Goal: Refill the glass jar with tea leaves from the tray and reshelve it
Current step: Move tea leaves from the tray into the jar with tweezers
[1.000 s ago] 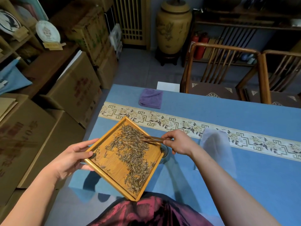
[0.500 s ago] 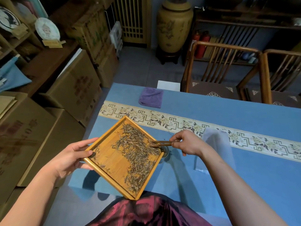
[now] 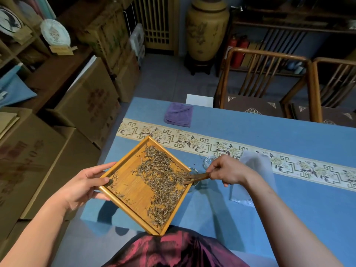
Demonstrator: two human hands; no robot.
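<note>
Tea leaves (image 3: 161, 178) on tray (image 3: 134, 191) gripped by left fingers (image 3: 100, 172); right fingers (image 3: 217, 170) pinch scoop (image 3: 198, 177).

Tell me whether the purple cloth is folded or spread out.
Folded. The purple cloth lies as a compact, thick rectangle with a doubled edge on the table.

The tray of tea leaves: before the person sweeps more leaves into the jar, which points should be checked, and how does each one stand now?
1. Tray held firmly: ok, the left hand grips its left corner.
2. Tray corner over the glass jar: ok, the right corner covers part of the jar's mouth.
3. Wooden tool in grip: ok, the right hand pinches it, tip on the tea leaves.
4. Room left in the jar: cannot tell, the tray hides most of it.
5. Spilled leaves on the tablecloth: cannot tell.
6. Glass lid out of the way: ok, it lies behind the jar.
</note>
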